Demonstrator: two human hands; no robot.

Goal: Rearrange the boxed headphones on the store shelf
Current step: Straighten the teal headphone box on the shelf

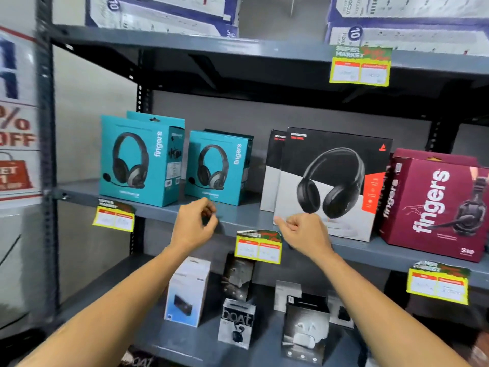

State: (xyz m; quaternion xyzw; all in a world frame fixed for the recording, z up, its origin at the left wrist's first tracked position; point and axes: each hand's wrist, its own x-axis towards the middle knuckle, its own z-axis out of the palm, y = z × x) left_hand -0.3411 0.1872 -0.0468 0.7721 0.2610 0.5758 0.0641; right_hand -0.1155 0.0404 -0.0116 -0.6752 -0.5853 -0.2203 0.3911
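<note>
On the middle shelf [243, 221] stand two teal headphone boxes, a larger one [137, 160] at the left and a smaller one [218, 168] beside it, each with another box behind. To their right stands a black-and-white headphone box [330, 181] with a second behind it, then a maroon headphone box [434, 205]. My left hand [195, 223] hovers at the shelf's front edge below the smaller teal box, fingers loosely curled, holding nothing. My right hand [304, 229] is curled just in front of the black-and-white box's lower left corner, holding nothing.
Yellow price tags [258, 246] hang from the shelf edges. The lower shelf holds several small boxes, among them a white speaker box [186, 292] and an earbud box [236, 323]. Large white cartons [164, 14] fill the top shelf. A steel upright [46, 154] stands at the left.
</note>
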